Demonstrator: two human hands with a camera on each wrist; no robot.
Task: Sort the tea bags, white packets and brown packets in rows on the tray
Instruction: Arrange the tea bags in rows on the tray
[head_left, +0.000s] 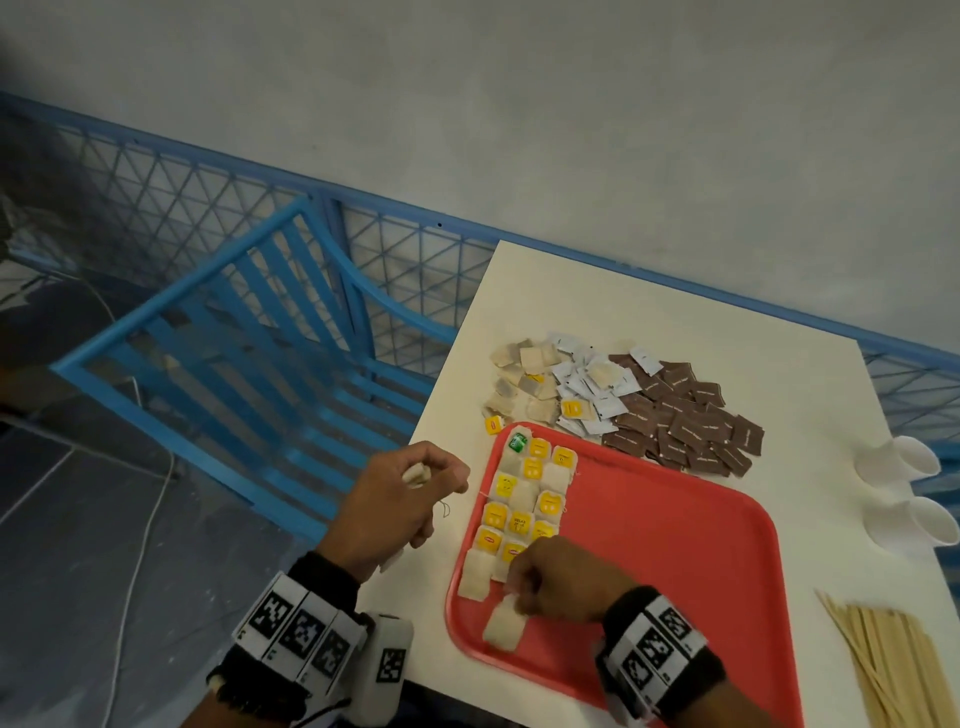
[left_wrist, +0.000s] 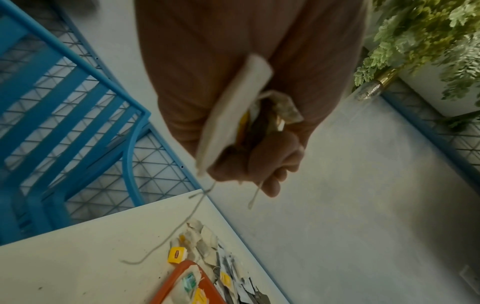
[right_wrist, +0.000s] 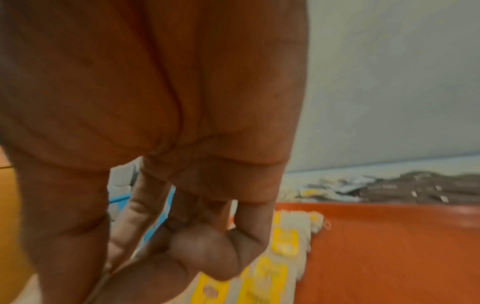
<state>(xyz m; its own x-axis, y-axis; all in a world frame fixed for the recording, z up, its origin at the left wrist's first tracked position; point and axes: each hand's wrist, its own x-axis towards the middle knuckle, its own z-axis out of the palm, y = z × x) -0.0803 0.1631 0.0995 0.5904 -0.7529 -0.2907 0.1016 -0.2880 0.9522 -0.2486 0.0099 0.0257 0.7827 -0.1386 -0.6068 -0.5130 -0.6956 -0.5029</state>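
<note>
A red tray (head_left: 675, 545) lies on the white table (head_left: 675, 322). Tea bags with yellow tags (head_left: 524, 504) lie in rows along its left side. My right hand (head_left: 519, 587) hovers over the tray's near left corner, its curled fingers pinching the top edge of a plain tea bag (head_left: 503, 622) that lies at the end of a row. My left hand (head_left: 431, 475) is left of the tray and grips a small bunch of tea bags (left_wrist: 233, 115) with strings dangling. Beyond the tray sit loose piles of tea bags (head_left: 522, 384), white packets (head_left: 592, 389) and brown packets (head_left: 685, 421).
Two white cups (head_left: 904, 462) lie on their sides at the table's right edge, with wooden stirrers (head_left: 893, 670) near them. A blue chair (head_left: 249, 364) and blue mesh fencing (head_left: 415, 260) stand left of the table. The tray's right part is bare red.
</note>
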